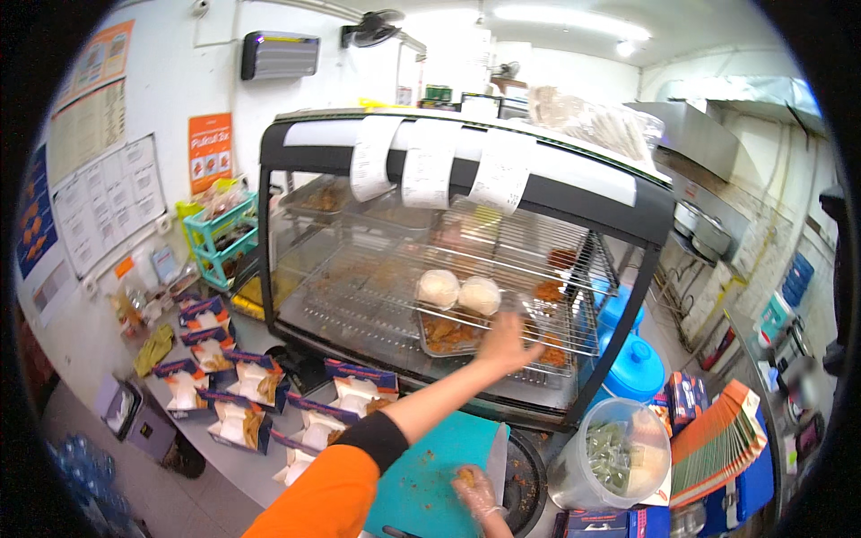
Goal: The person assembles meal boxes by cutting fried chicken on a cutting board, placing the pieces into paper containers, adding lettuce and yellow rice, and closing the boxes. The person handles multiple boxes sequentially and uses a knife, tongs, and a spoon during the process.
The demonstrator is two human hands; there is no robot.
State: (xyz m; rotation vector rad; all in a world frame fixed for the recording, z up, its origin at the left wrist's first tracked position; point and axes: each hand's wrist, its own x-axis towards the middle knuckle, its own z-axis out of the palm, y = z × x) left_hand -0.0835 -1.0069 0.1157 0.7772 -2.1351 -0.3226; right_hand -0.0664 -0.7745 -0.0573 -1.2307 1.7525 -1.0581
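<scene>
My left hand (pixel 508 346), at the end of an orange sleeve with a black cuff, reaches to the front of a glass display warmer (pixel 377 336). Its fingers look spread and somewhat blurred, and I see nothing held in them. Just beyond it, two round white wrapped portions, perhaps rice (pixel 438 289), sit side by side on a wire rack. Below them is a metal tray of brown fried pieces (pixel 448 333). Low over a teal cutting board (pixel 413 480), my right hand (pixel 479 493) wears a clear plastic glove. Its fingers close round a small golden-brown fried piece (pixel 466 478).
Several open cardboard boxes (pixel 242 421) with white paper and food stand left of the board. To the right are a clear tub with green packets (pixel 614 453), folded cartons (pixel 713 448) and a blue lidded container (pixel 635 363). Paper slips (pixel 429 163) hang from the warmer's top.
</scene>
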